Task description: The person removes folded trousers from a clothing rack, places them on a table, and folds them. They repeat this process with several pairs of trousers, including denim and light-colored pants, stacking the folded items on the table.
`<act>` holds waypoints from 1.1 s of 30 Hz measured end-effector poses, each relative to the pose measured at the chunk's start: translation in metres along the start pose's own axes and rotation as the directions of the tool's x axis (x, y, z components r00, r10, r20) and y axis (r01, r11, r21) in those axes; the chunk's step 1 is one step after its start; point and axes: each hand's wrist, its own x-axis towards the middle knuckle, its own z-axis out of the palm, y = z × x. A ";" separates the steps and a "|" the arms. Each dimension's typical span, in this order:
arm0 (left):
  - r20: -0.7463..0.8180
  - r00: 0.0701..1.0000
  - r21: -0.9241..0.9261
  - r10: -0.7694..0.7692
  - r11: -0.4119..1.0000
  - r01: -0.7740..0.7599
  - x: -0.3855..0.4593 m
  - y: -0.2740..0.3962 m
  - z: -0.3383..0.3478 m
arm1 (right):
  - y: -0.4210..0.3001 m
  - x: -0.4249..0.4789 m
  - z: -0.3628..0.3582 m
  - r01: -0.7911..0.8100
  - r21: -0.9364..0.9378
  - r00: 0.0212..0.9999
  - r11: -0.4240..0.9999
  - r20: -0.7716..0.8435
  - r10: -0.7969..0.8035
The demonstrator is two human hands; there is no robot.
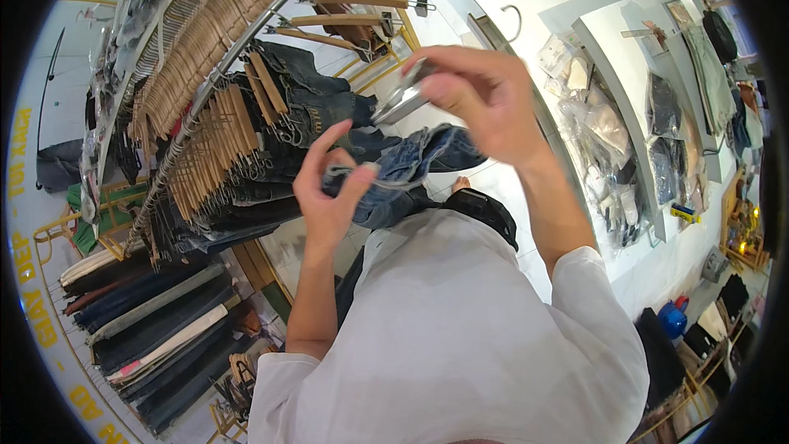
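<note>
My right hand (pixel 487 98), raised above the jeans, grips a small shiny metal object (pixel 400 102), blurred, whose kind I cannot tell. Lower and to the left, my left hand (pixel 336 191) has its thumb and index finger spread beside a bunched pair of blue denim jeans (pixel 394 188). Part of the denim lies between that thumb and the fingers; whether they pinch it I cannot tell. The jeans show pale, frayed-looking edges and lie in front of my waist. A black waist bag (pixel 484 206) is at my hip.
To the left, a metal clothes rail (pixel 240 43) carries wooden clip hangers (pixel 209 148) and dark jeans (pixel 308 80). Folded trousers (pixel 166 320) hang below it. At right, white display counters (pixel 592 6) hold plastic-wrapped goods (pixel 601 123). A yellow metal rack (pixel 385 68) stands ahead.
</note>
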 end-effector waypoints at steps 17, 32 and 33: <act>-0.095 0.995 -0.340 0.010 0.940 -0.042 0.021 0.006 -0.002 | 0.005 -0.041 -0.075 0.066 -0.539 0.987 0.840 0.159 0.024; 0.335 0.939 0.269 0.083 0.946 -0.179 0.043 -0.014 0.014 | 0.038 -0.036 -0.028 0.005 -0.404 0.992 0.915 0.117 0.046; 0.351 0.930 0.300 0.107 0.928 -0.220 0.042 -0.018 0.021 | 0.040 -0.035 -0.024 -0.004 -0.408 0.991 0.913 0.120 0.058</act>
